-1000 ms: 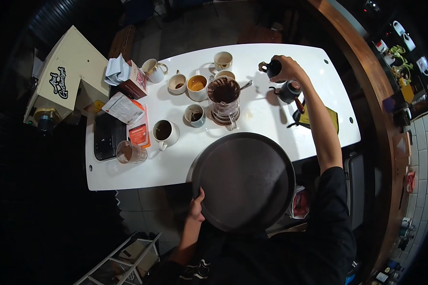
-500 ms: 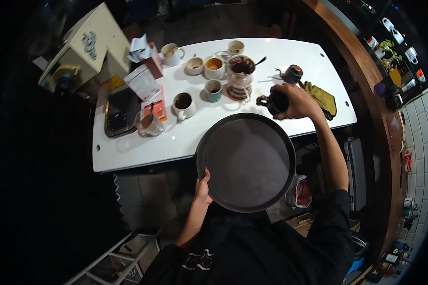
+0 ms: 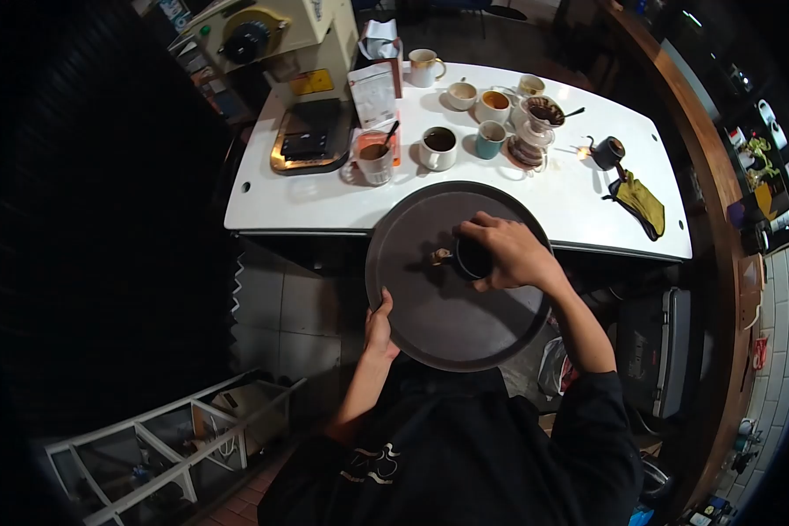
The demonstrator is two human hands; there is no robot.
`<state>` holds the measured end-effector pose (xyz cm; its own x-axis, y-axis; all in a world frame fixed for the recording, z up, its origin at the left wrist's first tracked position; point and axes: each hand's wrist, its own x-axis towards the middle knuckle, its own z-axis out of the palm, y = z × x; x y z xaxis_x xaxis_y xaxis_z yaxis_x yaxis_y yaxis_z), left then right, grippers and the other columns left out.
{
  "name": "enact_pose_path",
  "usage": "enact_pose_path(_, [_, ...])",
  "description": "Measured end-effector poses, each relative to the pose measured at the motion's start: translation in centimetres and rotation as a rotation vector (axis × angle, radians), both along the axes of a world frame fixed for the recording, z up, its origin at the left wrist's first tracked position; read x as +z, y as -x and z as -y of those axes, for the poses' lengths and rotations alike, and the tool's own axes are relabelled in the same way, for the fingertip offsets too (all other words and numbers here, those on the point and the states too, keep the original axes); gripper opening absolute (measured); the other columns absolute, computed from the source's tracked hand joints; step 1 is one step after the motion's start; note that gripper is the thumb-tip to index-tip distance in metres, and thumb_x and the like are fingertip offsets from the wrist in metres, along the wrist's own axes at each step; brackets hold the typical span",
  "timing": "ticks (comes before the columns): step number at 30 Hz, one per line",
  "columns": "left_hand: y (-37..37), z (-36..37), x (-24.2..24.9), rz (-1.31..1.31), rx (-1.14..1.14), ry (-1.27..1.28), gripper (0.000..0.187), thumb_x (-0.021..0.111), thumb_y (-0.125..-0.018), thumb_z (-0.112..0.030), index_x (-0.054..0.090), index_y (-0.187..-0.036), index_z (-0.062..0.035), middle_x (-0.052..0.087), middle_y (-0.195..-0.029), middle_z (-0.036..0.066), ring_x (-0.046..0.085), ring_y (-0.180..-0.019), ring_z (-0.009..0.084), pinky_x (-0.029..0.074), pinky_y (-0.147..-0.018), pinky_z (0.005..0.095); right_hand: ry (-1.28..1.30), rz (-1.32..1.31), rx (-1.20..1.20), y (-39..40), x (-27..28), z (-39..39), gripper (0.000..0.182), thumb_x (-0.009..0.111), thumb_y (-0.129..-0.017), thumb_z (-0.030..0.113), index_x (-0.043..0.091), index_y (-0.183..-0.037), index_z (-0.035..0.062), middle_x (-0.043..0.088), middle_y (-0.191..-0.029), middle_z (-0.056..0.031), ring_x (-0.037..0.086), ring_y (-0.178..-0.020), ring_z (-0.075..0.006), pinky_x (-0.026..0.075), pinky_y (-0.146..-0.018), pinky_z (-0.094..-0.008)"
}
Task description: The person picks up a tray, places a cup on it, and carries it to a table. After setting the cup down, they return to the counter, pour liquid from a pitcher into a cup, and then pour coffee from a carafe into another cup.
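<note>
My left hand (image 3: 380,331) grips the left rim of a round dark serving tray (image 3: 438,320), thumb over the edge and fingers underneath. Above the middle of the tray, my right hand (image 3: 510,252) is wrapped from the top around a black mug (image 3: 474,261), whose handle points left. The mug's base is hidden by its own body and my fingers. Just beyond the tray on the white table (image 3: 316,203) stand a white mug of dark coffee (image 3: 438,149), a teal cup (image 3: 490,140) and a glass server with a dripper (image 3: 531,140).
A glass cup with a spoon (image 3: 374,163) stands left, near a black scale (image 3: 311,138) and a machine (image 3: 263,39). Several other cups are at the back. At right lie a black gooseneck kettle (image 3: 607,153) and a green cloth (image 3: 641,206). A metal rack (image 3: 184,447) is low left.
My right hand has brought the black mug from above the table's right side, leftward and down over the tray. The view has turned left, so the table appears farther right.
</note>
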<state>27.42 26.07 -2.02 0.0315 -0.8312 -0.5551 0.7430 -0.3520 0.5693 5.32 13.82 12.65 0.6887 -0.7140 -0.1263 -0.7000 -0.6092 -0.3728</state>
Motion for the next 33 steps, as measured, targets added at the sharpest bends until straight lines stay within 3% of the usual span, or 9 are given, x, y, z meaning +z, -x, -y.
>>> enact_pose_path(9, [-6.6,-5.6,0.2,-0.035,0.297,0.02,0.041,0.047,-0.1,-0.026,0.045,-0.132,0.0,0.053,-0.127,0.015,0.055,-0.116,0.0282,0.049,-0.096,0.0441,0.05,-0.001,0.176,-9.8,-1.4,-3.0,0.082,0.087,-0.053,0.022,0.051,-0.126,0.012,0.055,-0.108,-0.0135,0.06,-0.1,-0.0367,0.051,-0.079,-0.0459])
enact_pose_path(21, [-14.4,-11.4,-0.8,-0.061,0.648,0.023,0.044,0.051,-0.099,-0.03,0.046,-0.13,0.0002,0.054,-0.125,0.014,0.056,-0.113,0.0268,0.05,-0.093,0.044,0.078,-0.082,0.451,-23.9,-2.2,-4.8,0.087,0.086,-0.055,0.023,0.047,-0.132,0.0151,0.052,-0.116,-0.0134,0.056,-0.107,-0.0343,0.052,-0.08,-0.0468])
enact_pose_path(24, [-16.9,-12.1,-0.6,-0.02,0.759,-0.022,0.044,0.05,-0.099,-0.03,0.046,-0.13,0.0011,0.054,-0.125,0.015,0.056,-0.112,0.0264,0.05,-0.093,0.0436,0.044,-0.076,0.528,-27.7,-3.0,-4.4,0.09,0.087,-0.058,0.03,0.044,-0.135,0.0151,0.051,-0.118,-0.0154,0.053,-0.111,-0.0353,0.05,-0.085,-0.0461])
enact_pose_path(29, [-22.9,-12.5,-1.4,-0.043,0.865,-0.007,0.044,0.049,-0.099,-0.031,0.047,-0.129,0.0015,0.054,-0.125,0.014,0.056,-0.113,0.026,0.05,-0.093,0.0438,-0.132,0.292,0.63,-34.1,-3.9,-0.5,0.093,0.08,-0.066,0.048,0.038,-0.139,0.0068,0.045,-0.128,-0.0226,0.044,-0.121,-0.0433,0.038,-0.103,-0.0468])
enact_pose_path(30, [-24.2,-12.4,-1.2,-0.042,0.887,-0.012,0.044,0.049,-0.099,-0.031,0.047,-0.129,0.0015,0.054,-0.125,0.014,0.056,-0.113,0.026,0.05,-0.093,0.0438,-0.232,0.385,0.6,-35.4,-3.5,0.9,0.087,0.076,-0.073,0.047,0.038,-0.139,0.0044,0.046,-0.128,-0.0233,0.043,-0.122,-0.0438,0.036,-0.104,-0.0468])
enact_pose_path(33, [-28.8,-11.8,-1.2,-0.026,0.934,-0.028,0.044,0.05,-0.099,-0.03,0.047,-0.13,0.0012,0.054,-0.125,0.013,0.056,-0.112,0.0272,0.05,-0.094,0.0428,-0.074,0.524,0.332,-39.9,-5.9,6.0,0.052,0.062,-0.091,0.034,0.05,-0.128,0.0008,0.054,-0.118,-0.0227,0.048,-0.117,-0.0388,0.039,-0.099,-0.0433])
